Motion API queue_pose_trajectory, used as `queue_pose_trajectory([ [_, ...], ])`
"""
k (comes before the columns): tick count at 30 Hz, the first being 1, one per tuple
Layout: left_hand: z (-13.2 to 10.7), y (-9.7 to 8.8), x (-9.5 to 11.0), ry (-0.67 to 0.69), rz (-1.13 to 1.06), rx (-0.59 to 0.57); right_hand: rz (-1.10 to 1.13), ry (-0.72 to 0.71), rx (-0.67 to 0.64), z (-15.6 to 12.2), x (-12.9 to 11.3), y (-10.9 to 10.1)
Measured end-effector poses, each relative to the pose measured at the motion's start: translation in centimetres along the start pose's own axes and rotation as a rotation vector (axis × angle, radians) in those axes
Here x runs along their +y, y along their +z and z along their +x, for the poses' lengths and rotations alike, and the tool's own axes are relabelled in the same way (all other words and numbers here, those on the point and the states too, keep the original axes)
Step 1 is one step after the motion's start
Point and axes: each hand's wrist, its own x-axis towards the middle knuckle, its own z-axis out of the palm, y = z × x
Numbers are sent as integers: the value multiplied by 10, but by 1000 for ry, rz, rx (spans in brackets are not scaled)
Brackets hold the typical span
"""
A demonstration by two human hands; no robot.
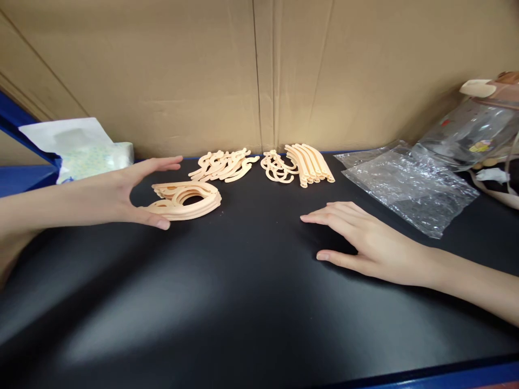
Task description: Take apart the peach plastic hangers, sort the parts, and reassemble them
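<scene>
My left hand point(117, 197) is open beside a stack of peach plastic hanger-like pieces point(203, 209), thumb and fingers spread around its left end. Whether the thumb touches the stack I cannot tell. Over the black tabletop point(243, 302), my right hand point(365, 240) is open and holds nothing, its fingers stretched to the left. Behind the stack lies a loose pile of curved peach arms point(225, 165). To its right are several peach hooks point(278, 166), tangled together. Next to these, a neat row of longer curved peach arms point(310, 163) lies side by side.
Clear plastic bags point(409, 183) lie on the right, in front of a large transparent bottle point(474, 129) with a brown lid. A white packet point(87, 151) stands at the back left by a blue metal frame point(24, 178). Cardboard point(182, 75) walls off the back.
</scene>
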Motion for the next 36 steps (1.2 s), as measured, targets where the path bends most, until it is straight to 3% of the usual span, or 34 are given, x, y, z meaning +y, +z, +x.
queue_pose_trajectory([
  [3, -4, 10, 27, 96, -63, 149, -8, -2, -2, 0, 0, 0],
  [6, -12, 31, 59, 351, -127, 305, -16, -13, 1, 1, 0, 1],
  [10, -25, 61, 87, 622, -106, 223, -24, -11, 3, 2, -1, 0],
  [13, -28, 76, 93, 714, -101, 138, -30, -5, 3, 4, 0, 0],
  [17, -26, 86, 92, 728, -77, 88, -46, -15, 14, 4, 1, 1],
  [23, -27, 83, 96, 688, -55, 36, -105, -93, 89, 18, 5, 4],
  [31, -28, 81, 97, 698, 0, 12, -472, -356, 189, 88, 17, 15],
  [36, -28, 81, 96, 710, -7, 14, -545, -410, 226, 132, 19, 35],
])
